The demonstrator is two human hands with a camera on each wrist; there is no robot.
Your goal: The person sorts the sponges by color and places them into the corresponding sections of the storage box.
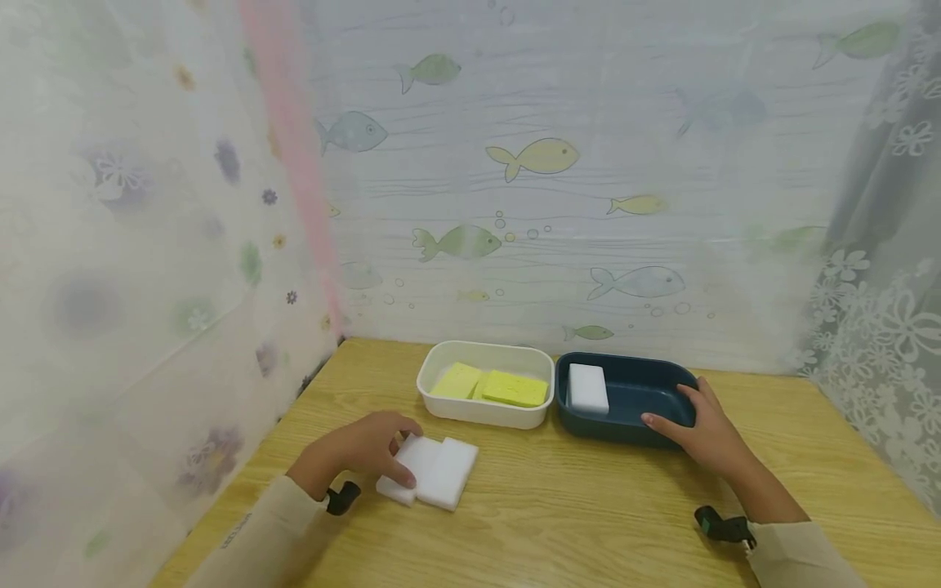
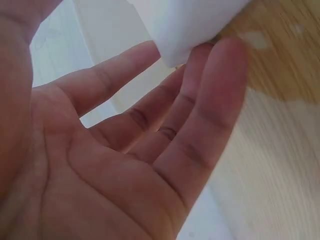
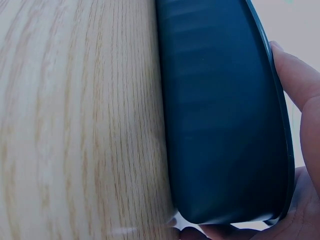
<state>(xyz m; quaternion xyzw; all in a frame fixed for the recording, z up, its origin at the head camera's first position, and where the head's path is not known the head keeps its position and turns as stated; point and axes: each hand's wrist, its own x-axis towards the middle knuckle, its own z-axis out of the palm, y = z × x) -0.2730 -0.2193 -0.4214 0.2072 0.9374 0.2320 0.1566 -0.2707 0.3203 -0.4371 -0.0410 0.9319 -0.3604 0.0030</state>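
My left hand (image 1: 371, 445) is at a small group of white sponges (image 1: 448, 474) on the table, with thumb and fingers about the leftmost one. In the left wrist view, the fingertips meet the underside of a white sponge (image 2: 185, 25). With my right hand (image 1: 709, 433) I hold the right end of a dark blue bin (image 1: 617, 429), thumb over its rim. One white sponge (image 1: 588, 388) stands in the bin's left part. The right wrist view shows the bin's side wall (image 3: 225, 110) and fingers around its end.
A white bin (image 1: 478, 411) stands left of the blue one, close beside it, with several yellow sponges (image 1: 515, 389) inside. Both rest on a wood-grain table (image 1: 566, 523). A fish-patterned curtain (image 1: 544, 155) hangs behind, and a flowered one (image 1: 147, 245) borders the left.
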